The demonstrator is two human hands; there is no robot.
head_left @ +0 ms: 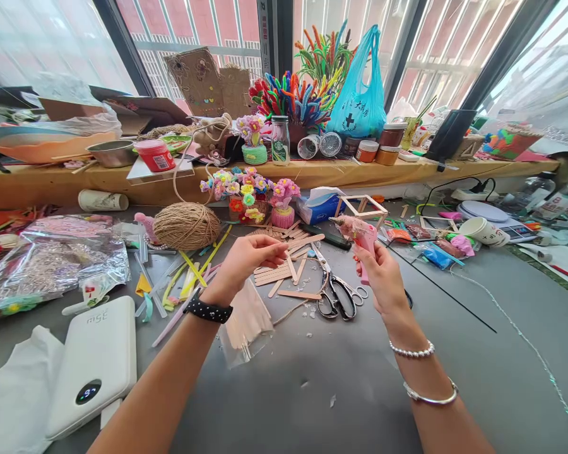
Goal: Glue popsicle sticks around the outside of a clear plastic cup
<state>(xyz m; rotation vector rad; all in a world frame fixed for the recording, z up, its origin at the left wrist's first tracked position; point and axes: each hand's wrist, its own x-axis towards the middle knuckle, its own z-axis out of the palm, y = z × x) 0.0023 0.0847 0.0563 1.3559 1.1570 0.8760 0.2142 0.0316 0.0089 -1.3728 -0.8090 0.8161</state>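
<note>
Between the thumb and fingers of my left hand (255,255) is a wooden craft stick (307,241), pointing right. My right hand (383,274) grips a pink hot glue gun (360,234), its nozzle aimed left and apart from the stick. Below the stick, more craft sticks (271,275) lie loose on the grey table. Black-handled scissors (337,293) rest between my hands, with a smaller silver pair partly under them. A clear packet of craft sticks (248,321) lies beneath my left wrist. Behind the glue gun stands a small open frame of sticks (363,205).
A ball of twine (187,226) and pipe-cleaner flowers (248,192) stand toward the back. A white power bank (97,366) lies at the left front. A thin black rod (445,290) crosses the right side, near a paper cup (483,232) and a scale (495,221).
</note>
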